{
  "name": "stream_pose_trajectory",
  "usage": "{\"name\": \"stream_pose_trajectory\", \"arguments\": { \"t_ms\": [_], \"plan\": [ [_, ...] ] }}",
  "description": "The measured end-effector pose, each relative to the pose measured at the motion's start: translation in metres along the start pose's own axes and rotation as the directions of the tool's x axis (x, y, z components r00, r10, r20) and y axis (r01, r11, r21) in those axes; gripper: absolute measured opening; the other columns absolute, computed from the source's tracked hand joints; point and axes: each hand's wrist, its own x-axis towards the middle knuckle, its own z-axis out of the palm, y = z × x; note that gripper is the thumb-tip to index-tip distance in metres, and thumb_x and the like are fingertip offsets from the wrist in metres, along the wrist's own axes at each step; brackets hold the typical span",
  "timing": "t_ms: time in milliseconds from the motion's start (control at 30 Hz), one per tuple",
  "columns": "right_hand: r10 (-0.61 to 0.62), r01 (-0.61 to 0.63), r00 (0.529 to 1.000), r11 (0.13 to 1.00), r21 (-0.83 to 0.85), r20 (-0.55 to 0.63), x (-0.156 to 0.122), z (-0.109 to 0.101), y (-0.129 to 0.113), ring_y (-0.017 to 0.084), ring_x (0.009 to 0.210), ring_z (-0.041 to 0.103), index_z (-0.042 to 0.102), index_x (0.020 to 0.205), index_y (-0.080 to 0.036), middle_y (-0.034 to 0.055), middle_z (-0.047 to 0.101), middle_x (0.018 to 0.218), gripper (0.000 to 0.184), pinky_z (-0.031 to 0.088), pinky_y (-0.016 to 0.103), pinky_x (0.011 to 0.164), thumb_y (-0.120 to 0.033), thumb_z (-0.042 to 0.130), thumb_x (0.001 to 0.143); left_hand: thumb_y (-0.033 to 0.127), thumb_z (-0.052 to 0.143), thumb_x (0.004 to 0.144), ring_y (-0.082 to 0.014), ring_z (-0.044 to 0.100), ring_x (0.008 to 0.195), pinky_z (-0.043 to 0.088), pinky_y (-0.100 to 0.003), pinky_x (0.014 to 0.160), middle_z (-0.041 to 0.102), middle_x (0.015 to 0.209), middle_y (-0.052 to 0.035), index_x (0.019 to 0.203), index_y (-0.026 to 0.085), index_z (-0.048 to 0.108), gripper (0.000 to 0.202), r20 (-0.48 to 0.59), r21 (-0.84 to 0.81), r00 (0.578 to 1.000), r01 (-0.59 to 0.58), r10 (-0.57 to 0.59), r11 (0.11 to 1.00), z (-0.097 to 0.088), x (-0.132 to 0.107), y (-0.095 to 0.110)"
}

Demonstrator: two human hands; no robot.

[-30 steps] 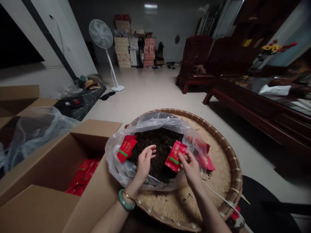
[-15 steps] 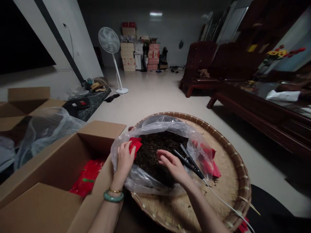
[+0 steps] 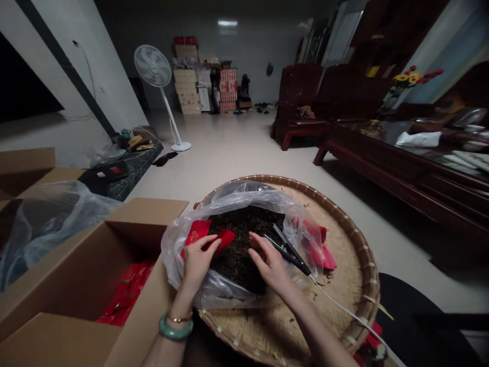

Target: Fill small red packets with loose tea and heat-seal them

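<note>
A clear plastic bag [image 3: 198,283] full of dark loose tea [image 3: 244,239] lies on a round woven bamboo tray [image 3: 346,239]. My left hand [image 3: 196,262] is closed on a red packet [image 3: 221,238] over the tea, next to another red packet [image 3: 195,232] by the bag's left rim. My right hand [image 3: 271,262] lies over the tea with fingers spread, holding nothing. A black clamp tool [image 3: 288,250] with a white cord [image 3: 344,311] rests just right of that hand. More red packets [image 3: 323,250] lie at the bag's right side.
An open cardboard box [image 3: 76,270] at the left holds red packets [image 3: 124,298]. Behind it sits another box with a plastic liner [image 3: 46,214]. A standing fan [image 3: 155,69], stacked cartons [image 3: 202,81] and dark wooden furniture [image 3: 401,163] fill the room beyond.
My right hand no longer holds the red packet it had a second ago and now lies on the tea. My left hand moved to the bag's left rim and took a red packet.
</note>
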Motion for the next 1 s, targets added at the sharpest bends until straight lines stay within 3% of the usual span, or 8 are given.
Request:
{"name": "stream_pose_trajectory", "arguments": {
  "t_ms": [100, 200, 300, 467, 567, 767, 1000],
  "plan": [
    [-0.185, 0.178, 0.982, 0.971, -0.163, -0.028, 0.002, 0.003, -0.010, 0.023, 0.120, 0.047, 0.041, 0.136, -0.026, 0.0093, 0.051, 0.130, 0.049, 0.039, 0.041, 0.103, -0.029, 0.050, 0.088, 0.031, 0.072, 0.064, -0.0227, 0.068, 0.075, 0.053, -0.032, 0.075, 0.074, 0.079, -0.0054, 0.077, 0.018, 0.074, 0.019, 0.079, -0.151, 0.997, 0.038, -0.027, 0.988, 0.013, -0.015, 0.023],
    [-0.299, 0.280, 0.954, 0.920, -0.275, -0.029, 0.003, 0.004, -0.012, 0.023, 0.116, 0.050, 0.037, 0.139, -0.026, 0.0101, 0.054, 0.125, 0.050, 0.044, 0.039, 0.098, -0.027, 0.049, 0.090, 0.029, 0.072, 0.061, -0.0201, 0.067, 0.066, 0.054, -0.028, 0.064, 0.073, 0.072, -0.0038, 0.074, 0.017, 0.073, 0.017, 0.142, -0.244, 0.989, 0.085, -0.052, 0.966, 0.022, -0.025, 0.037],
    [-0.398, 0.348, 0.916, 0.857, -0.380, -0.059, 0.001, 0.002, -0.009, 0.022, 0.106, 0.054, 0.041, 0.137, -0.024, 0.0115, 0.058, 0.116, 0.046, 0.049, 0.038, 0.091, -0.023, 0.047, 0.091, 0.029, 0.075, 0.058, -0.0173, 0.065, 0.061, 0.054, -0.025, 0.059, 0.072, 0.067, -0.0027, 0.074, 0.016, 0.072, 0.021, 0.195, -0.340, 0.974, 0.173, -0.111, 0.924, 0.028, -0.029, 0.038],
    [-0.550, 0.435, 0.831, 0.736, -0.519, -0.084, -0.004, 0.001, -0.004, 0.023, 0.103, 0.057, 0.044, 0.134, -0.018, 0.0139, 0.061, 0.113, 0.045, 0.051, 0.039, 0.086, -0.016, 0.049, 0.090, 0.030, 0.080, 0.052, -0.0124, 0.063, 0.056, 0.052, -0.021, 0.055, 0.072, 0.066, -0.0024, 0.079, 0.012, 0.070, 0.033, 0.295, -0.515, 0.926, 0.362, -0.236, 0.777, 0.035, -0.034, 0.031],
    [-0.570, 0.446, 0.818, 0.713, -0.541, -0.076, -0.005, 0.001, -0.004, 0.023, 0.104, 0.057, 0.046, 0.132, -0.018, 0.0144, 0.060, 0.115, 0.043, 0.052, 0.039, 0.086, -0.015, 0.050, 0.089, 0.030, 0.081, 0.052, -0.0116, 0.063, 0.056, 0.052, -0.020, 0.055, 0.073, 0.068, -0.0031, 0.081, 0.011, 0.070, 0.036, 0.340, -0.551, 0.905, 0.412, -0.256, 0.725, 0.037, -0.036, 0.032],
    [-0.464, 0.366, 0.876, 0.817, -0.446, -0.132, -0.008, 0.000, -0.003, 0.022, 0.099, 0.058, 0.044, 0.132, -0.019, 0.0121, 0.062, 0.107, 0.044, 0.052, 0.037, 0.084, -0.019, 0.052, 0.089, 0.029, 0.082, 0.049, -0.0100, 0.061, 0.052, 0.050, -0.017, 0.052, 0.071, 0.062, -0.0017, 0.074, 0.011, 0.070, 0.033, 0.310, -0.509, 0.915, 0.388, -0.257, 0.768, 0.037, -0.036, 0.036],
    [-0.555, 0.438, 0.821, 0.764, -0.473, -0.135, -0.009, -0.002, -0.002, 0.021, 0.095, 0.058, 0.050, 0.129, -0.022, 0.0103, 0.063, 0.103, 0.043, 0.052, 0.037, 0.081, -0.013, 0.054, 0.086, 0.029, 0.082, 0.050, -0.0096, 0.061, 0.051, 0.050, -0.017, 0.051, 0.071, 0.062, -0.0014, 0.075, 0.011, 0.070, 0.033, 0.369, -0.542, 0.890, 0.439, -0.267, 0.717, 0.043, -0.037, 0.032]
  ]
}}
